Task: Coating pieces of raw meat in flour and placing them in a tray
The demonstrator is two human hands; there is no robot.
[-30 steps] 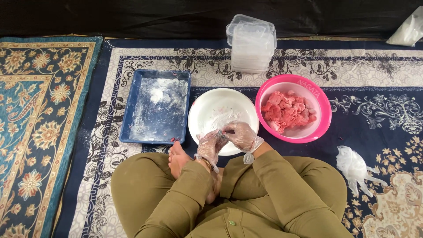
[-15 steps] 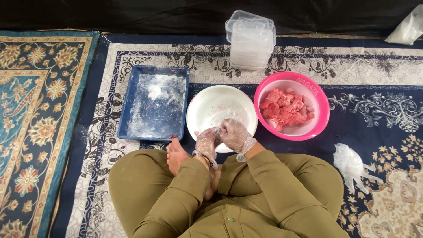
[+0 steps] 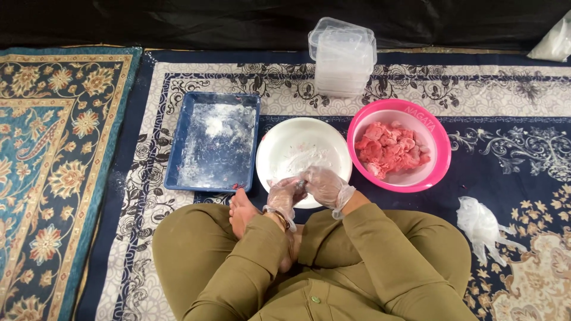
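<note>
At the far left lay a teal carpet [image 3: 53, 166] with cream and gold flowers, its edge meeting a dark blue rug [image 3: 511, 160] patterned with white scrolls, on which everything else stood. Next came a blue rectangular tray [image 3: 184, 172], dusted with white flour and bearing a few small red specks near its lower right corner. Just below that corner a bare foot [image 3: 241, 211] rested against an olive-green trouser leg [image 3: 196, 249], the person sitting cross-legged. To the right of the tray stood a white round bowl [image 3: 285, 139] holding a thin heap of flour. Over its near rim the two hands met, both in thin clear plastic gloves. The left hand [image 3: 284, 197] was curled, fingers bent inward and touching the right hand [image 3: 326, 185], which was likewise closed around the meeting point; a small dark bit showed between them, but what it was could not be told, nor whether either hand truly gripped it. A bracelet sat at the left wrist. Behind the bowl, near the dark back wall, rose a stack of clear plastic containers [image 3: 343, 56]. Just right of the white bowl, almost touching it, stood a pink bowl [image 3: 437, 139] filled with pieces of raw red meat [image 3: 389, 148]. Farther right, a crumpled clear plastic bag [image 3: 482, 226] lay on the rug beside the person's knee, and a white bag [image 3: 553, 41] showed at the top right corner.
</note>
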